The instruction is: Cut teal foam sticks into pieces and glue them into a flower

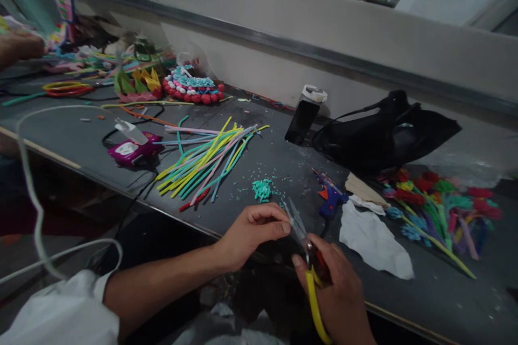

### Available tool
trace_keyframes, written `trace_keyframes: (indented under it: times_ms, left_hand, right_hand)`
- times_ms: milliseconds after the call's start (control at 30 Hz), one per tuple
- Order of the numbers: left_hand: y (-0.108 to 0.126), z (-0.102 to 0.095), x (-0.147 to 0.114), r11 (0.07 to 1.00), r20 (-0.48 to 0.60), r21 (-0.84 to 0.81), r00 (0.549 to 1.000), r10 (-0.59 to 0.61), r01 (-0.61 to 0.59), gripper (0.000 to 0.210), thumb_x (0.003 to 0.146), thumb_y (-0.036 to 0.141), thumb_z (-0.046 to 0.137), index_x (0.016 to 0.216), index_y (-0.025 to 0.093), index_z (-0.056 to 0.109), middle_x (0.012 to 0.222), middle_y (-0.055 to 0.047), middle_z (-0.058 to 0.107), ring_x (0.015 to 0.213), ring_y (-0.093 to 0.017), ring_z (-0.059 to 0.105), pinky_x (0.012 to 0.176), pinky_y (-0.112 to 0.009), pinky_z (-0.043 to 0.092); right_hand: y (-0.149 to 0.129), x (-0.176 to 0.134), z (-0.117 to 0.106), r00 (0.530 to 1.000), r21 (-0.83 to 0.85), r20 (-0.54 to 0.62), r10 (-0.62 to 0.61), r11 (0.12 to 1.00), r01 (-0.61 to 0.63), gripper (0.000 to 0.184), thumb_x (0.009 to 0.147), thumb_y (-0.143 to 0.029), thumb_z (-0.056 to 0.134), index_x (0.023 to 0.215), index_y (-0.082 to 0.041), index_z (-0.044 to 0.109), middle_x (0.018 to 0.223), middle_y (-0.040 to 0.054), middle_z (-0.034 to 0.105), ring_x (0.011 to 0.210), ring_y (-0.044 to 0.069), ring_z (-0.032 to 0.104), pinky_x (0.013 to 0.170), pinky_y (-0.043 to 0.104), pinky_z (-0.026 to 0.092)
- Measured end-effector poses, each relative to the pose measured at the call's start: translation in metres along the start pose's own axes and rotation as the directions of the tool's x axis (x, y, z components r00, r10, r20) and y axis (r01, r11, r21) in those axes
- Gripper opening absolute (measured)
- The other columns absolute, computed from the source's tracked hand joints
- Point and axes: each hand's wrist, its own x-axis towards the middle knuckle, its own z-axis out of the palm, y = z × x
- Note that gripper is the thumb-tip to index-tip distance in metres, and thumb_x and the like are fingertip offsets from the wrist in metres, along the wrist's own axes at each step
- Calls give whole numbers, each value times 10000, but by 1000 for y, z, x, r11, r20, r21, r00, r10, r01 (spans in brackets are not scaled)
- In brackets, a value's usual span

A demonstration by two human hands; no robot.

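Our right hand [340,287]: grasping yellow-handled scissors [311,283]. Our left hand [251,234]: curled beside the blades [298,223]; whether grasping, we cannot tell. Far side: teal clippings [262,190], 1 pile.

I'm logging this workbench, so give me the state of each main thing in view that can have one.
Yellow-handled scissors: blades parted, held in the right hand's grip
Teal clippings: heaped, some scattered
Pipe cleaners: loose, fanned out
Glue gun: lying on its side; power unclear
Dark bottle: standing, white lid on
Black bag: slumped
White cloth: creased, spread out
Purple socket block: white adapter apparently plugged in
Fuzzy flowers: heaped
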Motion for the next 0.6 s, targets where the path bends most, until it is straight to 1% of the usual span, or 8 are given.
trace_keyframes:
  times_ms: [67, 133, 200, 267, 367, 467, 533, 600]
  left_hand:
    - [2, 1, 0, 1000, -3, -12, 1000, -16, 16, 90, 721, 240, 743, 706, 159, 708, 780, 0, 571, 689, -95, 494, 637, -222, 391]
    - [4, 1, 0, 1000, -7, 2, 1000, -16, 16, 115, 702, 243, 747, 666, 149, 692, 812, -12, 571, 714, -104, 505, 650, -230, 400]
    - [7, -1, 2, 999, -2, 49, 1000, -2, 2, 121, 693, 238, 746, 654, 143, 681, 828, -15, 564, 742, -110, 514, 680, -237, 405]
    - [7, -4, 4, 993, 14, 117, 1000, 18, -19, 104, 697, 222, 738, 673, 142, 676, 827, -12, 560, 757, -110, 519, 705, -239, 405]
    - [3, -6, 4, 961, 99, 263, 993, 63, -87, 62, 725, 181, 691, 688, 139, 666, 803, -14, 567, 757, -112, 528, 723, -240, 407]
    - [-8, -3, 0, 886, 225, 426, 970, 92, -183, 37, 709, 117, 638, 688, 136, 663, 776, -24, 578, 742, -120, 542, 705, -238, 418]
    - [-15, 1, -3, 836, 260, 495, 958, 117, -236, 64, 674, 87, 627, 689, 139, 661, 765, -23, 582, 733, -124, 549, 693, -234, 425]
    - [-20, 3, -5, 811, 252, 526, 958, 138, -255, 89, 658, 72, 619, 694, 142, 660, 767, -21, 582, 725, -121, 551, 681, -226, 429]
  right_hand:
    - [1, 0, -1, 998, 22, -1, 62, 998, -62, 349, 856, -430, 611, 1099, -180, 618, 888, 76, 708, 749, 209, 680, 669, 327, 564]
    - [4, 0, -2, 987, 58, -7, 162, 985, -162, 385, 842, -469, 618, 1104, -187, 626, 877, 74, 713, 723, 203, 685, 652, 317, 566]
    - [8, 1, -5, 968, 121, -10, 252, 961, -249, 406, 823, -490, 632, 1097, -191, 634, 862, 67, 721, 689, 192, 693, 626, 293, 568]
    - [9, 4, -8, 950, 200, 4, 312, 931, -307, 406, 802, -487, 652, 1082, -193, 637, 828, 52, 726, 663, 183, 700, 604, 267, 569]
    - [3, 9, -12, 929, 326, 52, 367, 873, -363, 386, 771, -451, 686, 1058, -200, 633, 729, 9, 710, 600, 162, 686, 573, 237, 561]
    - [-11, 13, -12, 907, 437, 69, 415, 805, -401, 360, 767, -424, 692, 1049, -210, 625, 724, -6, 697, 599, 150, 669, 585, 230, 557]
    - [-19, 12, -11, 892, 461, 69, 447, 779, -426, 332, 776, -415, 682, 1038, -217, 628, 736, -7, 690, 606, 147, 659, 600, 235, 557]
    - [-22, 11, -10, 885, 453, 68, 460, 777, -438, 312, 785, -412, 672, 1028, -220, 632, 752, -2, 690, 612, 150, 659, 601, 241, 557]
